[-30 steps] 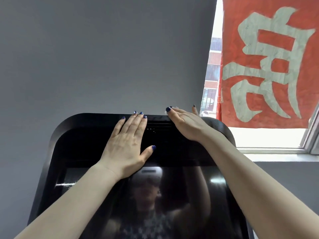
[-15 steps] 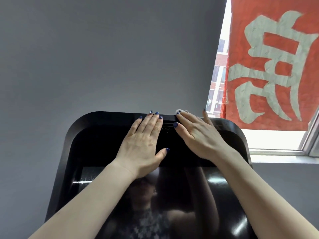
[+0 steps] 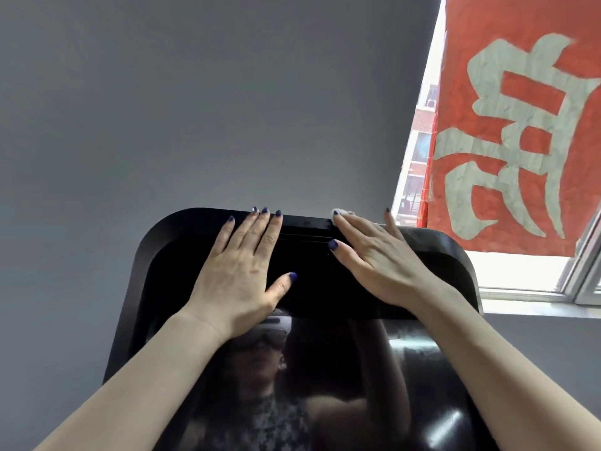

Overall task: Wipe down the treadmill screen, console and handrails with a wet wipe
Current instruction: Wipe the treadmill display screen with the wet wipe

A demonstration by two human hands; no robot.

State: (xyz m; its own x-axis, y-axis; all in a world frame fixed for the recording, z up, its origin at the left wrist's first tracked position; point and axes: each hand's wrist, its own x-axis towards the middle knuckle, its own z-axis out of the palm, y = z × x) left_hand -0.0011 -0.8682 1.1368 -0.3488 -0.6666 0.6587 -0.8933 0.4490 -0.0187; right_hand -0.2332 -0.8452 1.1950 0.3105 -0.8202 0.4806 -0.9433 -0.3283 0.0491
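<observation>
Left hand (image 3: 239, 275) flat, fingers straight, on glossy black rounded console (image 3: 169, 249), right hand (image 3: 377, 258) pressing crumpled white wipe (image 3: 338, 212).

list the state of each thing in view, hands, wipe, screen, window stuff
left hand: flat, fingers straight, resting on the top of the screen housing
right hand: fingers straight, pressing the wipe against the housing's top edge
white wet wipe: mostly hidden under the right hand's fingertips, only a bit showing
glossy black treadmill screen: dark, showing reflections only
red paper banner with pale character: hanging over the window
white-framed window: bright daylight; open or closed, cannot tell
</observation>
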